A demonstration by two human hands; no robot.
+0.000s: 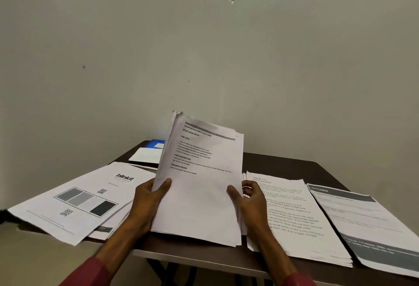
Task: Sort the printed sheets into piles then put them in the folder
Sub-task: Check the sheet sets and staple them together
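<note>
Both hands hold a stack of printed sheets (pixel 199 186) tilted up above the dark table (pixel 283 163). My left hand (pixel 147 202) grips its left edge with the thumb on the front. At the right edge, my right hand (pixel 248 199) grips it the same way. A pile headed "blinkit" (pixel 74 202) lies at the left. To the right lies a pile of text pages (pixel 299 217), and beyond it a pile headed "KITCHEN" (pixel 367 224). A blue folder (pixel 155 143) sits at the back, partly hidden behind the held stack.
A white sheet (pixel 145 154) lies in front of the blue folder. The "blinkit" pile overhangs the table's left edge and the "KITCHEN" pile reaches its right front edge. A plain wall rises right behind the table.
</note>
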